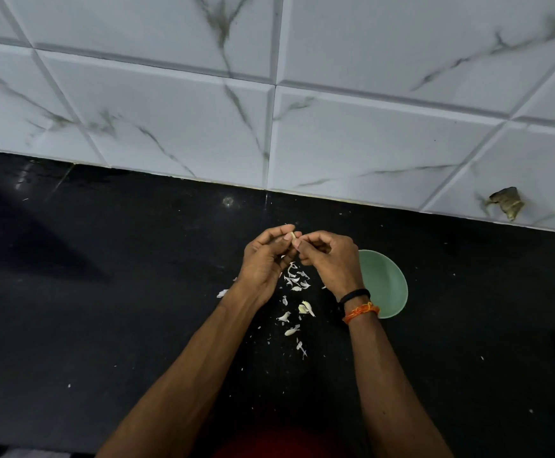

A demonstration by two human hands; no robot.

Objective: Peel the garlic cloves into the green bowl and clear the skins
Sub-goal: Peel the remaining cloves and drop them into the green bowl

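We find both forearms reaching forward over the black surface (104,292), with the two hands raised and meeting fingertip to fingertip. The left hand (264,262) has its fingers curled inward and pinches a small pale garlic clove (292,235) between thumb and fingers. The right hand (329,259) is likewise curled, its thumb and forefinger nipping the same clove from the other side. The clove sits at the point where the hands touch, above the surface and just left of the green bowl (388,285).

We count one green bowl, partly hidden by the right wrist; whether it holds anything we cannot tell. The right wrist carries two bands: one black band (355,295) and one orange thread (362,310).

Garlic skins (297,282) lie scattered on the surface beneath and between the hands; we count roughly a dozen larger flakes in a loose trail toward the person, plus many specks too small to count. One more flake lies left of the left wrist. White marbled wall tiles (170,110) stand behind the surface.
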